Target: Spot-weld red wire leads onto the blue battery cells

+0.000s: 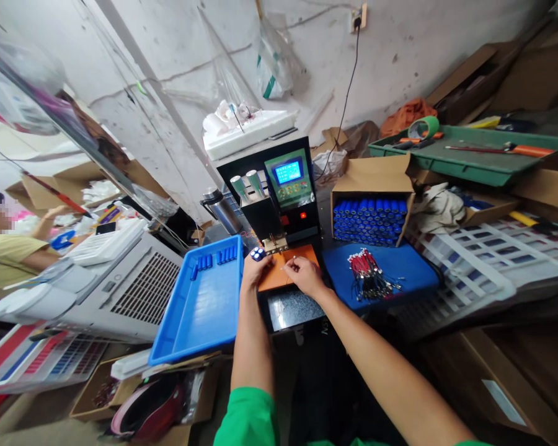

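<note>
My left hand [255, 271] is closed around a small blue battery pack [257, 253] with pale round ends, at the left edge of an orange work plate [272, 279]. Over the same plate, my right hand [303, 274] pinches what looks like a thin wire lead, mostly hidden by the fingers. Right in front of both hands stands a black spot welder [286, 220] with a lit blue screen [288, 173]; its electrodes [275, 243] come down just above the plate. A bundle of red and black wire leads [369, 272] lies on a blue mat [413, 266] to the right.
Left of the plate, a blue tray [204, 316] holds several blue cells [214, 258]. A cardboard box [372, 176] packed with blue cells stands on the right. Behind are a steel flask [221, 210] and a green tray [478, 152] of tools. Another person [13, 254] sits far left.
</note>
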`<state>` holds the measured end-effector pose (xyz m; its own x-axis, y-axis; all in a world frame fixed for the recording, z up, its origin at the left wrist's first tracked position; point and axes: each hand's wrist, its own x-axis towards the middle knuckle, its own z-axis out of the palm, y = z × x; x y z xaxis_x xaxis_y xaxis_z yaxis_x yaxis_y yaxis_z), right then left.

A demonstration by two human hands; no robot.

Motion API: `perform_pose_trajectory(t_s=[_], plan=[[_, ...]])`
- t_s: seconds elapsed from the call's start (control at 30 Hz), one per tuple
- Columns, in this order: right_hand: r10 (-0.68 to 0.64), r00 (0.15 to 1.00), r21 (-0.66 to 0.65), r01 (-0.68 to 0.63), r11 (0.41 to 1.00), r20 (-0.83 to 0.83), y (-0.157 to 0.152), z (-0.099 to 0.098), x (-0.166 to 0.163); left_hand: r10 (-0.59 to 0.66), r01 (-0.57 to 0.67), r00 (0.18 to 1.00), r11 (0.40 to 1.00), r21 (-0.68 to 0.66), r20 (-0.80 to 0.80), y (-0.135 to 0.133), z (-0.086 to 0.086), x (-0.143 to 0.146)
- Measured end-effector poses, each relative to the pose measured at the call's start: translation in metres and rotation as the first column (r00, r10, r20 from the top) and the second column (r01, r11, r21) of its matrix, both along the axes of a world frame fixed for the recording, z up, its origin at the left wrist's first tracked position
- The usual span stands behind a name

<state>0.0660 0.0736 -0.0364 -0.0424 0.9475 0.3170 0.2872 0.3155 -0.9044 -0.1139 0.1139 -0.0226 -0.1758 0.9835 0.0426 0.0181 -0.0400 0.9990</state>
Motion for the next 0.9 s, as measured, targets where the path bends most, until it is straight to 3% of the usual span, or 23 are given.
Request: perform_pose_trajectory(t_s=[0.2,0.43,0.7,0.8,0.9], plan=[[-0.014,0.999,0.013,0.013,1.0,0.032,-0.001,0.0,0.0,-0.006,0.006,1.0,1.0,-0.008,-0.024,-0.004,0.003,0.004],[-0.025,0.999,0.02,0.024,0.999,0.048,-0.001,-0.002,-0.001,0.038,-0.037,0.997,0.999,-0.011,0.063,-0.01,0.005,0.01],[-0.011,0.999,0.014,0.011,1.0,0.039,0.001,-0.009,-0.001,-0.043,0.042,0.994,0.999,0.02,0.099,-0.013,0.002,0.006],[0.002,1.0,0.004,-0.002,1.0,0.009,0.001,-0.01,-0.001,-0.011,0.004,0.993,0.998,0.064,0.116,-0.015,-0.001,0.006],[0.008,1.0,0.003,-0.008,1.0,-0.009,0.001,-0.01,-0.001,0.097,-0.102,0.994,0.989,0.107,0.056,-0.018,-0.006,0.003]])
